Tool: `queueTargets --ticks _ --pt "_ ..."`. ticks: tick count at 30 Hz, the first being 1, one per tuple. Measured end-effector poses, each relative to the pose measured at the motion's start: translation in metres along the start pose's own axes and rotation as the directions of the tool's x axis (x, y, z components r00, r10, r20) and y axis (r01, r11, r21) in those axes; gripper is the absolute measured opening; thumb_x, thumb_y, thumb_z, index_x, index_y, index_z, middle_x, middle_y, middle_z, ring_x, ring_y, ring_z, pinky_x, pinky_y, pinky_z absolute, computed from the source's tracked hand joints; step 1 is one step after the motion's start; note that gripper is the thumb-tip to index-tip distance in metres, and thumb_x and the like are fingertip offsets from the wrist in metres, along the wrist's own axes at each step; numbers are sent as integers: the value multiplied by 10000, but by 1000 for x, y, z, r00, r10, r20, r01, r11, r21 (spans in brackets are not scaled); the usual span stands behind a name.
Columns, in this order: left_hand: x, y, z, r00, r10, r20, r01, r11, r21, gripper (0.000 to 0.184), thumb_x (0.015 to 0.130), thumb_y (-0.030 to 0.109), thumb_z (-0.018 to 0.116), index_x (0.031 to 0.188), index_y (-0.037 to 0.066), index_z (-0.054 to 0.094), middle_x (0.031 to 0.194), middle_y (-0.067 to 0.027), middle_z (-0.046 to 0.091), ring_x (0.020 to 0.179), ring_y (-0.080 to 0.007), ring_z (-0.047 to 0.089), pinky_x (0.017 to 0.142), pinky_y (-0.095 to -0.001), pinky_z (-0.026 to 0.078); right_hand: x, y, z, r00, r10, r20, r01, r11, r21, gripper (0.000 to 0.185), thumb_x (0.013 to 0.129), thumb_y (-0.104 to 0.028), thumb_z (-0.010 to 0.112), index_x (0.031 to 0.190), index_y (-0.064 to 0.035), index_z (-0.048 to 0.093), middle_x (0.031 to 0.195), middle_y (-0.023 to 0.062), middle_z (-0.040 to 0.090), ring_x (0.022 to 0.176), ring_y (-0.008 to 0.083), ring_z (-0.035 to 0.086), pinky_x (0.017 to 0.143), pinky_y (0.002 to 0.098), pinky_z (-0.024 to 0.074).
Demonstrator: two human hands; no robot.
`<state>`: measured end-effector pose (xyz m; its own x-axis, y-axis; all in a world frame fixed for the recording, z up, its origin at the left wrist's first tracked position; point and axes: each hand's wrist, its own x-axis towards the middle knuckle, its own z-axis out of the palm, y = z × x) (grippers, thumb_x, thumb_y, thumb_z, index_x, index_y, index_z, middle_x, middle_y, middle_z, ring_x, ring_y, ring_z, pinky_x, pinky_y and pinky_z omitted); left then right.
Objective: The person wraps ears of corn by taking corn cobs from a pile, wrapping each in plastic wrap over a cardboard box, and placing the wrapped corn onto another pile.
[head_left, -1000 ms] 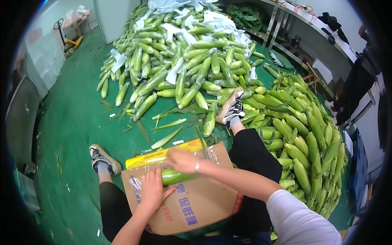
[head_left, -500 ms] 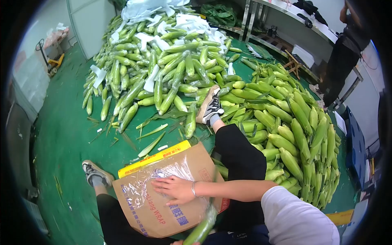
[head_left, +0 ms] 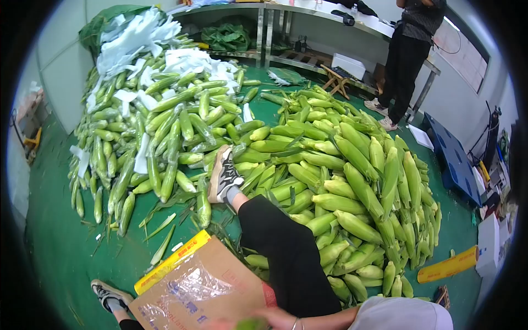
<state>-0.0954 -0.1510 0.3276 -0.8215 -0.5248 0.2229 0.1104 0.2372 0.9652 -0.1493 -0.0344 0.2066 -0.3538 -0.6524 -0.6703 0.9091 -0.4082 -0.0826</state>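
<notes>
At the bottom edge, my right hand (head_left: 276,317), with a bracelet at the wrist, is beside a blurred green corn cob (head_left: 251,323); whether the fingers grip it is unclear. A skin-coloured smear left of the cob appears to be my left hand (head_left: 215,324), its fingers lost in motion. Both are over the lower part of a brown cardboard box (head_left: 220,275) with clear film on its top. Along the box's far edge lies a yellow strip (head_left: 172,262). Unwrapped corn in green husks (head_left: 352,192) is heaped to the right.
Film-wrapped corn (head_left: 165,132) with white gloves or scraps (head_left: 132,44) on it forms a pile at the back left. A person (head_left: 410,55) stands by a metal table (head_left: 308,11). A blue pallet (head_left: 451,159) and a yellow roll (head_left: 448,265) are at the right.
The view has swung right, showing more of the husked heap. My right hand has left the box's middle for the bottom edge. The wrapped cob that was at the lower edge is no longer clearly visible.
</notes>
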Motion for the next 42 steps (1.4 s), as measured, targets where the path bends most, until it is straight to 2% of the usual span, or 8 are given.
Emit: queueTargets --ticks 4,6,15,27,31,32,40,42 --pt "108 -63 54 942 -199 272 207 978 -3 497 804 423 657 1012 -26 620 771 -139 657 767 -220 652 689 -338 532 21 -93 40 769 212 603 239 780 -578 248 848 -244 624 963 -24 614 912 134 653 830 254 634 717 376 522" --pt "186 -125 55 850 -483 212 512 852 -110 486 856 389 612 1065 -50 625 829 -132 664 705 -198 641 615 -331 519 45 -192 70 537 -399 744 612 -423 -668 173 805 -78 573 963 -10 555 910 164 616 828 308 612 716 381 495" --pt "482 -108 8 999 -35 4 32 874 -484 512 951 338 542 1332 17 422 1321 -205 488 1070 -244 595 891 -365 497 247 -439 44 578 -806 -126 -550 -271 -790 679 739 -539 666 1090 42 647 1218 214 597 1121 312 589 942 359 473" --pt "29 -112 -274 861 -288 -419 495 665 559 81 871 66 584 866 -14 590 698 -47 601 611 -96 552 540 -244 448 -4 -372 188 106 -818 565 897 -166 -409 675 790 -108 720 1339 22 349 1018 134 638 902 229 643 846 355 528" --pt "-4 -93 -230 786 -369 -497 618 509 600 223 837 173 673 922 -20 600 721 -89 604 662 -170 578 624 -317 483 8 -257 221 517 -751 411 226 -344 -911 401 781 -203 710 1105 -26 554 989 132 631 889 226 629 811 354 515" --pt "-3 -93 -215 794 -382 -473 606 434 667 320 817 260 693 943 -14 589 815 -137 614 758 -253 607 658 -362 495 41 -237 199 310 -324 894 232 -886 -401 533 710 -193 727 1171 -42 508 934 142 620 831 265 626 738 374 512" --pt "14 -116 -178 870 -470 -146 280 230 932 186 865 179 513 778 15 532 729 -185 635 658 -338 641 625 -432 514 142 -31 175 509 215 833 564 -815 -134 599 717 -196 730 1246 -90 468 1074 108 549 981 287 561 824 392 460" --pt "12 -116 -204 764 -615 -196 633 774 36 152 863 126 477 749 29 503 681 -146 581 633 -293 599 633 -411 512 133 -30 168 452 327 830 624 -781 -32 612 718 -227 733 1254 -90 472 1069 88 556 992 271 556 832 376 448"
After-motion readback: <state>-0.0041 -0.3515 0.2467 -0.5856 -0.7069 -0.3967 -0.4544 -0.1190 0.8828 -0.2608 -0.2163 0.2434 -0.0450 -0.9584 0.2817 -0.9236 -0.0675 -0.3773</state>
